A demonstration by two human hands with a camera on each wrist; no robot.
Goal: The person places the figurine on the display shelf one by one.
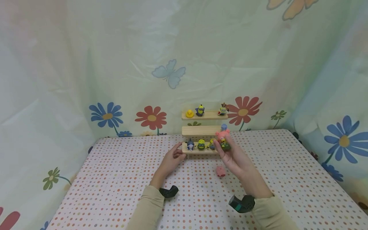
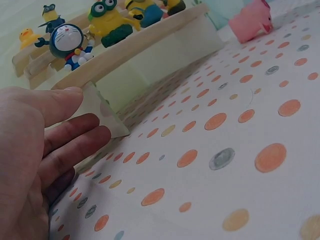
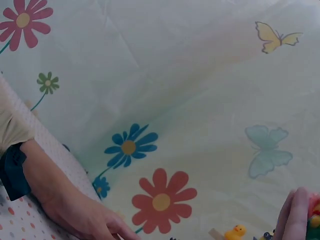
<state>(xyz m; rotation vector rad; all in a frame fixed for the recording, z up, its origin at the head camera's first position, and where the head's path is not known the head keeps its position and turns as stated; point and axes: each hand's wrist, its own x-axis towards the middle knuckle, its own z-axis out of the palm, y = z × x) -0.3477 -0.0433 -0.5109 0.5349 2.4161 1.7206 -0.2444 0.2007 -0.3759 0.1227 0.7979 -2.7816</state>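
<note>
A three-tier wooden display shelf bears small toy figures. My left hand holds the left end of its lowest tier, thumb at the front corner; the index finger is hidden in the left wrist view. My right hand grips a figure with a pink, round-eared top and a green base, in front of the shelf's right end. On the lowest tier stand a Doraemon figure, a green-goggled Minion and another Minion. A pink pig figure lies on the table, below the right hand.
On the top tier are a yellow duck, a caped Minion and a crowned figure. A blue-topped figure shows behind the held one. The dotted table meets a flowered cloth backdrop.
</note>
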